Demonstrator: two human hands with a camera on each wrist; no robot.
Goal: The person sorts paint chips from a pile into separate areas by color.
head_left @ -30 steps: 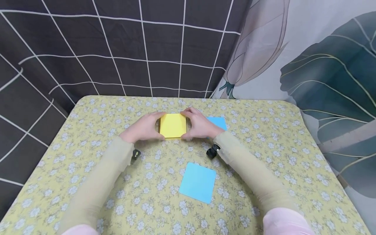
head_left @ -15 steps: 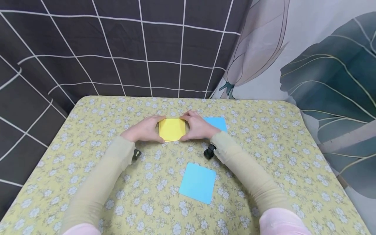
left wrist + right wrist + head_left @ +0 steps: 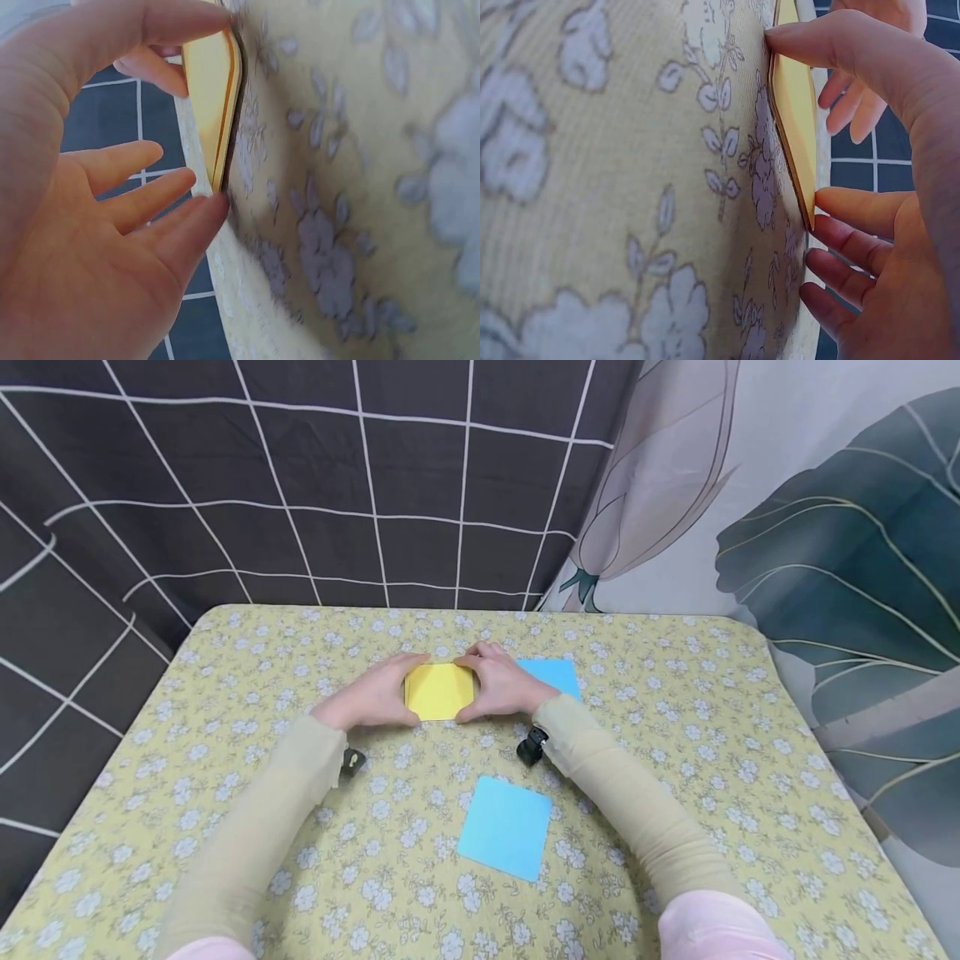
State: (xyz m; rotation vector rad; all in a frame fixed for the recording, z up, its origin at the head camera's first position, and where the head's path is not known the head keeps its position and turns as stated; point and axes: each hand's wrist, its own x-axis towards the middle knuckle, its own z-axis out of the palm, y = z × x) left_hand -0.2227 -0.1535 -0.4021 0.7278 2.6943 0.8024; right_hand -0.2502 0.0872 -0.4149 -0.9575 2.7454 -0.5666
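Note:
Two thin yellow square cards (image 3: 438, 692) with rounded corners lie stacked on the flowered tablecloth, towards the far side of the table. My left hand (image 3: 377, 692) holds their left side, with thumb at the near corner and a fingertip at the far one. On the opposite side my right hand (image 3: 501, 683) holds them the same way. In the left wrist view, the edges of the yellow cards (image 3: 217, 105) show as layers close to the cloth. The right wrist view shows the yellow cards (image 3: 796, 112) between thumb and fingertip, the other fingers spread loosely.
A blue square card (image 3: 505, 828) lies slightly turned on the near side of the tablecloth (image 3: 360, 860). Another blue card (image 3: 553, 673) sits right of the yellow ones, partly covered by my right hand. Behind the table hangs a dark curtain (image 3: 420, 468) with white grid lines.
Both hands and the yellow cards have shifted slightly towards me. The layers, a little offset earlier, now line up more closely. The blue cards stay where they were.

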